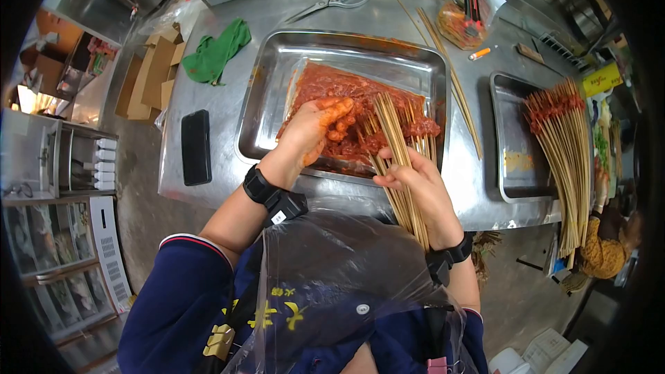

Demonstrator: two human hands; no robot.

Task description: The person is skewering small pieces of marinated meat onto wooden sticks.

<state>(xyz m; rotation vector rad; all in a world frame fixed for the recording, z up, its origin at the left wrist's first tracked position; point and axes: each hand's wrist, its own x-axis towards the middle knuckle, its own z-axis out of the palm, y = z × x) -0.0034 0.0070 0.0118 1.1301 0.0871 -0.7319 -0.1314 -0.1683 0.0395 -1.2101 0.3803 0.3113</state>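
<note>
A large steel tray (256,90) holds red marinated meat (346,86), with skewers lying at its right side. My left hand (315,128), coated in orange-red marinade, is over the meat with its fingers curled together; what they hold, if anything, is hidden. In my right hand (419,187) is a bundle of bamboo skewers (396,131), its upper ends over the meat and its lower ends reaching past my wrist. More skewers lie beneath that bundle, across the tray's front edge.
A black phone (196,147) and green cloth (218,52) lie left of the tray. Scissors (334,1) are behind it. Loose skewers (454,76), an orange marker (479,54) and a second tray (509,180) with meat-tipped skewers (564,145) are on the right.
</note>
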